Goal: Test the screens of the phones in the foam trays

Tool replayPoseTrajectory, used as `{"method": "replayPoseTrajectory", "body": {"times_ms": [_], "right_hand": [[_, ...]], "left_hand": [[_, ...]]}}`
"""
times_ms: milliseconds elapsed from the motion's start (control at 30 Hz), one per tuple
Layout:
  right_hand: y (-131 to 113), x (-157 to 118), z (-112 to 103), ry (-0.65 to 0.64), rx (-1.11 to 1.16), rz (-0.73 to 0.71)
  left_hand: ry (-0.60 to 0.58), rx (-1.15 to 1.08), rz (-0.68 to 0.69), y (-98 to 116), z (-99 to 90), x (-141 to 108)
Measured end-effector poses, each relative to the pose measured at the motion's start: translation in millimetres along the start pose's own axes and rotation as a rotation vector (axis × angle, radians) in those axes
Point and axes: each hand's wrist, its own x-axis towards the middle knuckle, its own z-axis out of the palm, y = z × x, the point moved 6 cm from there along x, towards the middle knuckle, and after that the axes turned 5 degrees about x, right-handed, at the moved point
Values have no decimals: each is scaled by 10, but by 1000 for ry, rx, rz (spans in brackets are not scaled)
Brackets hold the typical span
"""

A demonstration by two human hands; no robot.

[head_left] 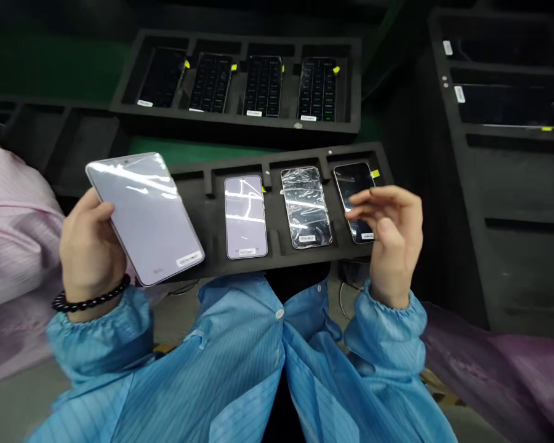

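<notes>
In my left hand is a smartphone with a lit, pale lavender screen, gripped by its left edge and raised above the tray's left end. A small white label sticks to its lower corner. My right hand is held up at the right, fingers loosely bent and apart from the thumb, with nothing visible in it. Its fingertips overlap a dark-screened phone in the tray; I cannot tell whether they touch. Between my hands, the black foam tray also holds a lavender-screened phone and a phone under wrinkled clear film.
Behind stands another black foam tray with several dark-screened phones bearing yellow tabs. Further black trays stand at the right, with phones in the far slots. More tray compartments and a pink-sleeved person are at the left.
</notes>
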Motion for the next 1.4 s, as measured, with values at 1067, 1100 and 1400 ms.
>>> {"method": "replayPoseTrajectory", "body": {"times_ms": [1067,1100,1400], "right_hand": [[185,-550,1405,-860,-838,-517],[194,-556,1409,-870,-849,-516],[238,-573,1399,-904,-862,-497]], "left_hand": [[-373,1040,647,-635,-610,-972],[-377,1035,643,-632,-610,-960],[-413,1016,636,-632,-583,-944]]}}
